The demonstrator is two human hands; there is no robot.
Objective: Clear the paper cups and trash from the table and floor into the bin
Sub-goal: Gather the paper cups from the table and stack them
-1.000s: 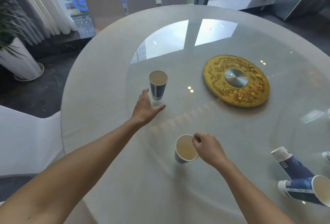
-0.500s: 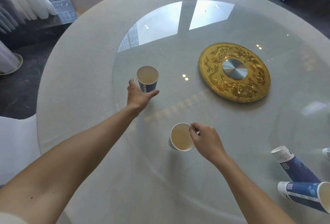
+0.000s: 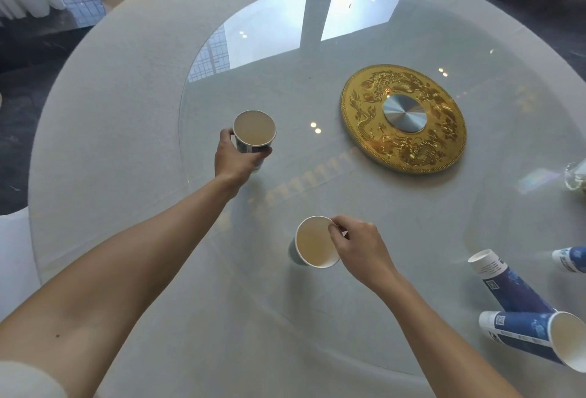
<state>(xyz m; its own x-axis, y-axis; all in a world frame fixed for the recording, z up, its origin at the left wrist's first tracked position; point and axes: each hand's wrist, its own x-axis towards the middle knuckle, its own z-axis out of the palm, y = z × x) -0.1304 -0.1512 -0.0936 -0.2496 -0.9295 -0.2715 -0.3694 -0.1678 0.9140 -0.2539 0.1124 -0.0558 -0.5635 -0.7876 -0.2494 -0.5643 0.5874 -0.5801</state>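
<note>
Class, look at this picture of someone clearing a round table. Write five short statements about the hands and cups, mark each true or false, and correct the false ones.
1. The left hand is wrapped around the side of an upright cup. True.
2. The right hand lies flat on the glass, touching nothing. False: its fingers pinch the rim of the near cup.
3. Tipped-over blue cups lie at the right side of the table. True.
4. A cup stands on the gold disc. False: nothing stands on it.
5. The bin is beside the right hand. False: no bin is in view.
</note>
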